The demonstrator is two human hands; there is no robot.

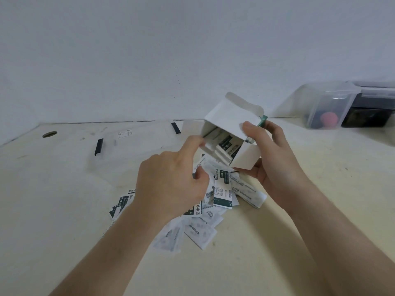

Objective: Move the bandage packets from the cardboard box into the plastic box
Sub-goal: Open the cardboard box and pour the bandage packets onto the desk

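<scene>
My right hand (271, 159) grips a small white cardboard box (232, 121), tilted with its open mouth toward me and down. Several bandage packets (227, 147) still sit inside the box, white with dark green print. My left hand (173, 182) reaches to the box's mouth, its forefinger touching the left flap; it holds nothing that I can see. Below the box, a loose pile of bandage packets (222, 194) lies spread on the table (64, 189). A clear plastic box (327, 107) stands far right against the wall, holding a pinkish round item.
A black container (367, 116) sits right beside the plastic box. Two short black strips (98, 146) lie on the table at the back left, near a round hole (49, 134). A white wall rises behind the table.
</scene>
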